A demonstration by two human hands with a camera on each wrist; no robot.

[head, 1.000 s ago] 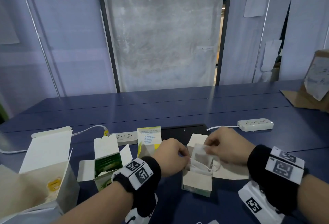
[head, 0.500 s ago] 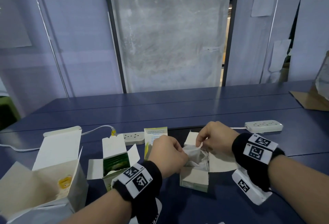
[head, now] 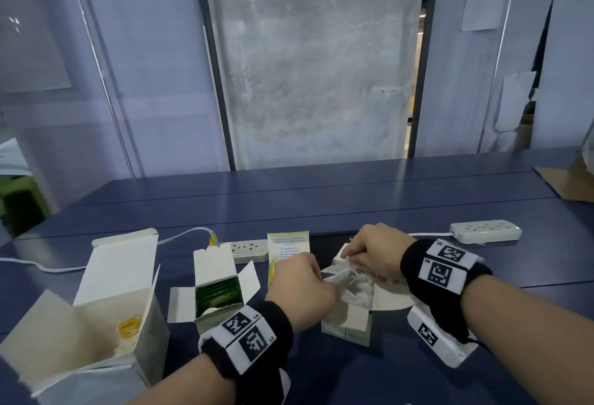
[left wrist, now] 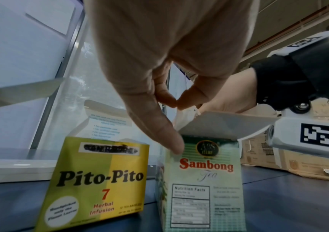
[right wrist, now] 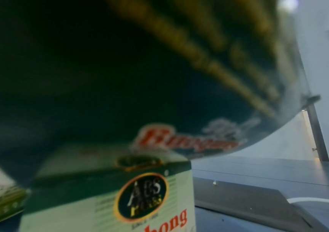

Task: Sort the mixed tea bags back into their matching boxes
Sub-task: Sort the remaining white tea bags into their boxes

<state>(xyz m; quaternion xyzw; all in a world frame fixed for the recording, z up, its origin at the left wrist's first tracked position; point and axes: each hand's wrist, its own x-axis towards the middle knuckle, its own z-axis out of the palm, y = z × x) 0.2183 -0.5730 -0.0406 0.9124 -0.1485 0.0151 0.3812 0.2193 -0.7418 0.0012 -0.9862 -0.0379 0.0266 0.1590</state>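
Dark blue panelled table [head: 321, 208] across the whole lower view. At nine o'clock, large white card box [head: 106, 301], lid up, something yellow-tagged lying inside. At ten o'clock of the hands, smaller white-flapped box with green contents [head: 218, 292]. Directly behind the left hand, yellow-and-green Pito-Pito carton [left wrist: 98, 180], upright. At centre, pale green Sambong tea carton [left wrist: 203, 185], flaps open, standing on the table just right of the Pito-Pito carton. At twelve and two o'clock, two white power strips [head: 485, 230].

Bundle of white paper tea bags in crinkled clear wrap [head: 350, 282] sitting in the mouth of the Sambong carton, half out. Left hand [head: 302, 285] curled at its nine o'clock side, index fingertip and thumb meeting in a pinch above the carton's rim, one finger pressed against the carton's front. Right hand [head: 376, 253] curled at one o'clock, pinching the upper edge of the wrap; right wrist view too blurred to confirm finger detail.

Likely very light, limp, easily torn, strings prone to tangling. Best taken by the paper tag or a sealed corner, one bag at a time, never by the string; carton probably light enough to tip, so worth steadying.
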